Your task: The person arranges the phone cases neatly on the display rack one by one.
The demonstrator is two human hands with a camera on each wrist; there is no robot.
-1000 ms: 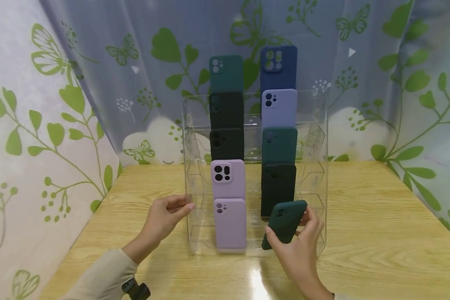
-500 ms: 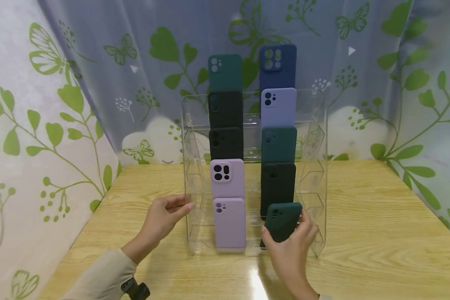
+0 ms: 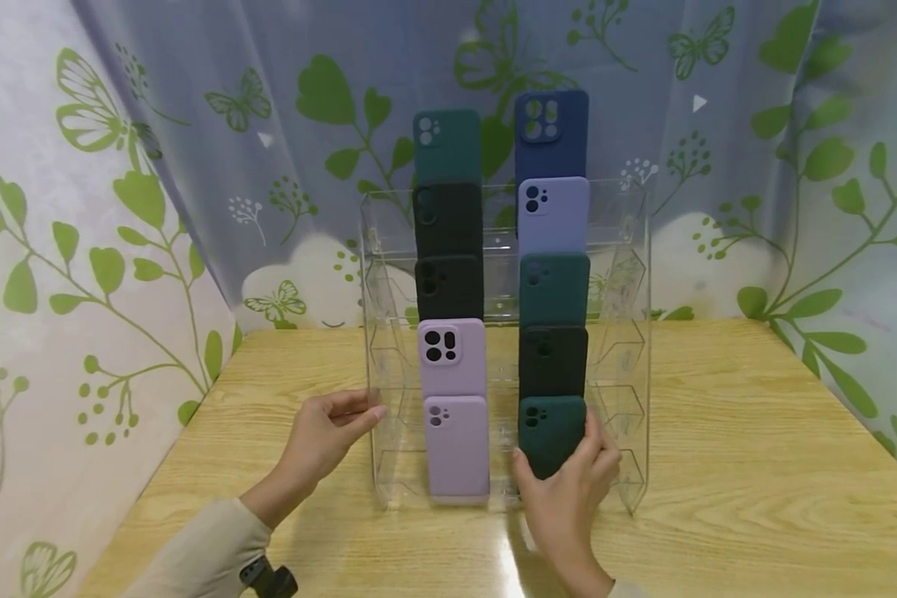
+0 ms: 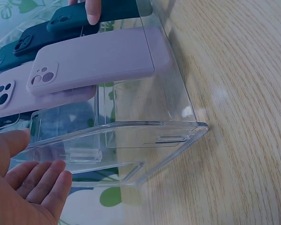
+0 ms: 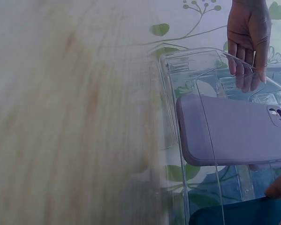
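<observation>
A clear acrylic display rack point(image 3: 637, 465) with stepped tiers stands on the table, phone cases leaning on it in two columns. My right hand point(image 3: 571, 490) holds a dark green phone case point(image 3: 551, 436) by its two sides, thumb left and fingers right, at the lowest tier of the right column. In the right wrist view this case's lower end point(image 5: 243, 213) is behind the rack's clear front lip. My left hand point(image 3: 329, 432) pinches the rack's left side panel, thumb and fingers on either side of its edge. Beside the green case leans a light purple phone case point(image 3: 458, 448).
Above in the right column are a black case point(image 3: 553, 365), a teal case point(image 3: 555, 286), a lavender case point(image 3: 556, 228) and a navy case point(image 3: 568, 154). The left column has another purple case point(image 3: 467, 365) and darker ones. A patterned curtain point(image 3: 306, 208) hangs behind the wooden table point(image 3: 755, 465).
My right hand has moved left with the dark green case, which has turned from tilted to nearly upright in line with its column. The left hand has stayed on the rack's side.
</observation>
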